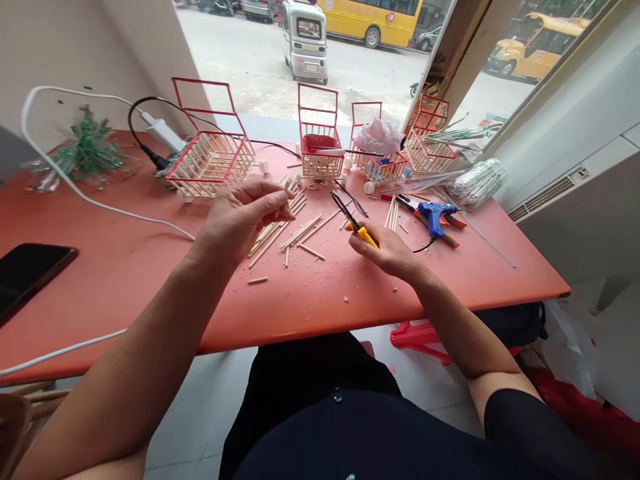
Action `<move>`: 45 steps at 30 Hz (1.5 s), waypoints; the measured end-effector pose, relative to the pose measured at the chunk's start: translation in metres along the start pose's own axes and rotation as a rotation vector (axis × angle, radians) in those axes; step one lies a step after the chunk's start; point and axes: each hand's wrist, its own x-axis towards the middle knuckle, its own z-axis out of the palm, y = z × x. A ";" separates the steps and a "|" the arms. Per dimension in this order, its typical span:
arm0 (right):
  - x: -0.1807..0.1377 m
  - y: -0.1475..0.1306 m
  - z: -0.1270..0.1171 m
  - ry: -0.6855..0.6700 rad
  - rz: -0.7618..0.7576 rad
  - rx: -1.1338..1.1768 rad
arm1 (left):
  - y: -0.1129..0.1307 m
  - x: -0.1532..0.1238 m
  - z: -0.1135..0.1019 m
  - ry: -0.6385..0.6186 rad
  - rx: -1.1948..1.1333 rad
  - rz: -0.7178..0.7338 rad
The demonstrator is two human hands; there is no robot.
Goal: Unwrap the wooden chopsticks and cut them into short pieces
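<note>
My left hand is closed in a pinch above the loose sticks. A small pale end between its fingertips looks like a wooden stick, mostly hidden by the fingers. My right hand is wrapped around a pair of pliers with yellow handles; their dark jaws point up and away, slightly apart. Several thin wooden sticks lie in a loose pile on the red table between and beyond my hands. One short stick rests nearer the front edge, amid small wood crumbs.
Small stick-built carts with red trim stand along the back. A blue glue gun lies at right, beside wrapped bundles. At left are a phone, a white cable and a green plastic heap.
</note>
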 end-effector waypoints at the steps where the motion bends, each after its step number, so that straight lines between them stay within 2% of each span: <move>1: 0.000 -0.002 -0.001 -0.003 -0.007 -0.001 | 0.000 -0.002 0.006 -0.034 -0.010 -0.031; 8: 0.000 -0.008 -0.002 -0.037 -0.028 -0.067 | -0.005 -0.005 0.026 -0.138 0.002 -0.099; 14: 0.004 -0.008 0.001 -0.081 -0.022 -0.093 | -0.014 -0.008 0.028 -0.168 0.188 -0.049; 21: 0.006 -0.010 0.009 -0.026 -0.097 -0.135 | -0.003 -0.014 0.031 -0.158 0.422 -0.014; 31: 0.004 -0.006 0.017 -0.017 -0.097 -0.168 | -0.004 -0.015 0.028 -0.175 0.414 0.009; 45: -0.001 -0.005 0.030 0.086 -0.176 -0.150 | 0.000 -0.020 0.026 -0.190 0.458 0.014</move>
